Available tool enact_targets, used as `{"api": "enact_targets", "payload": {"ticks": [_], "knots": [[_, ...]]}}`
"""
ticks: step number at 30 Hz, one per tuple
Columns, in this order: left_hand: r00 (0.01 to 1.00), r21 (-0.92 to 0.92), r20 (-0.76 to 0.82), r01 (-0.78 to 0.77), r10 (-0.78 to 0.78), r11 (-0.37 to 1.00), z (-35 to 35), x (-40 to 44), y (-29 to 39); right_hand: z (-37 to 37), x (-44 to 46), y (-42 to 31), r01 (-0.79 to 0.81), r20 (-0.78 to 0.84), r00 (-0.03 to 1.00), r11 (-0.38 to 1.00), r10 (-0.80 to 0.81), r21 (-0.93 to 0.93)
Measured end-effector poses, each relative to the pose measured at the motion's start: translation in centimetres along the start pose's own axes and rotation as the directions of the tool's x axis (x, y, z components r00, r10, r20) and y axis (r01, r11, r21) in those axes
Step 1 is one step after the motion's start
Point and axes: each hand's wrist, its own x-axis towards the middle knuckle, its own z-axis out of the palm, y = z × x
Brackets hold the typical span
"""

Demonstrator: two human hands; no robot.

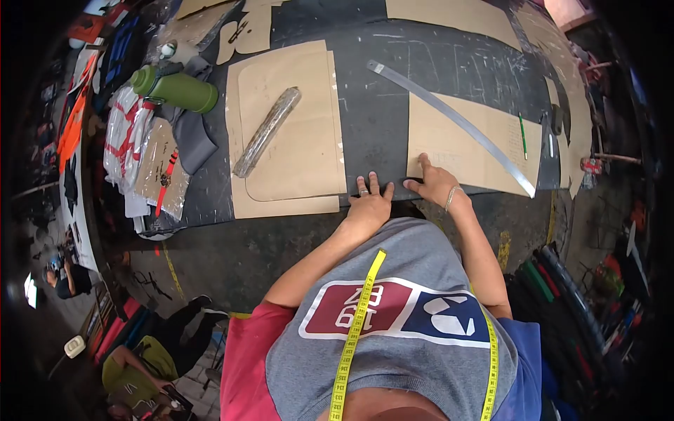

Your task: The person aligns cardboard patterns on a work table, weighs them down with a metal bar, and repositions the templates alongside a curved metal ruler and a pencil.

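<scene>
My left hand [370,205] rests on the dark table's front edge, fingers spread, holding nothing. To its right, my right hand [433,184] lies with fingers apart over the lower left corner of a brown paper sheet [449,133], index finger on the paper. Across that sheet slants a long metal ruler [453,116]. A green pencil [523,137] lies near the sheet's right side. Left of my hands, a wrapped bar-like weight [267,132] sits on stacked brown pattern papers [309,98]. A yellow measuring tape [354,330] hangs round my neck.
At the left of the table [281,21] are a green bottle [184,91], an orange-strapped watch [167,179] and plastic bags [123,140]. More brown paper [456,17] lies along the back. Two people [144,372] [70,281] are at the lower left; fabric rolls [572,302] stand lower right.
</scene>
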Motion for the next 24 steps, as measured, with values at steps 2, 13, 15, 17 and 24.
{"api": "enact_targets", "payload": {"ticks": [2,13,15,17,24], "knots": [[0.999,0.023,-0.038,0.014,-0.014,1.000,-0.2,0.2,0.3,-0.4,0.0,0.4,0.050,-0.010,0.999,0.999,-0.050,-0.005],[0.994,0.081,-0.098,0.061,-0.053,0.995,0.8,2.3,0.5,-3.5,1.2,0.0,0.072,0.051,0.996,0.997,-0.070,-0.039],[0.990,0.033,-0.124,0.072,-0.067,0.997,1.0,2.3,0.6,-3.7,1.2,-0.3,0.066,0.062,0.996,0.996,-0.063,-0.057],[0.986,-0.059,-0.154,0.057,-0.065,0.997,0.5,1.8,0.9,-4.0,0.9,-0.7,0.101,0.082,0.992,0.994,-0.098,-0.040],[0.986,-0.020,-0.158,0.054,-0.057,0.998,0.2,1.8,1.2,-3.7,1.4,0.7,0.115,0.103,0.988,0.993,-0.112,-0.024]]}}
